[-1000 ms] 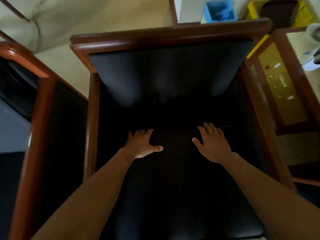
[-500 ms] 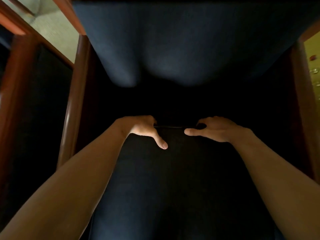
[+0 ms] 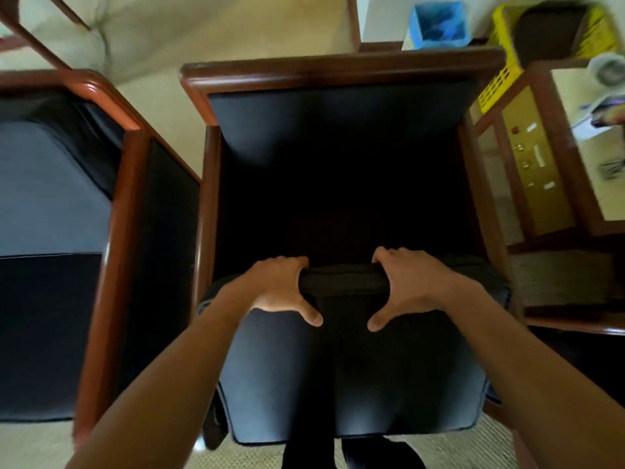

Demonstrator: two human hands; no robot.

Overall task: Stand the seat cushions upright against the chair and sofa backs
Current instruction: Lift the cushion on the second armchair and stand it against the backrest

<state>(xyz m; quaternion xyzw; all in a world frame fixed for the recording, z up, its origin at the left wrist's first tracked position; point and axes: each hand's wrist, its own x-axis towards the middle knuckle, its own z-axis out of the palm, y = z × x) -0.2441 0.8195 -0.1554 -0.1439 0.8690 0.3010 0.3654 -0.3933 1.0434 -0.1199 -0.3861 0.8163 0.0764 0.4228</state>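
Observation:
A dark leather seat cushion (image 3: 351,377) of the wooden-framed armchair (image 3: 338,67) is pulled forward, its front overhanging the chair. Behind it the dark seat base is bare. My left hand (image 3: 280,287) and my right hand (image 3: 402,286) both grip the cushion's rear edge, fingers curled over it and thumbs pressed on its top face. The chair's padded back (image 3: 338,123) stands behind, apart from the cushion.
A second dark seat with a wooden frame (image 3: 115,198) stands close on the left, its cushion (image 3: 44,299) lying flat. A wooden side table (image 3: 571,177) is on the right. A blue bin (image 3: 438,23) and a yellow crate (image 3: 598,32) sit behind the chair.
My hands went from lying flat on the cushion to gripping its rear edge. The cushion has slid forward toward me, baring the seat base behind it.

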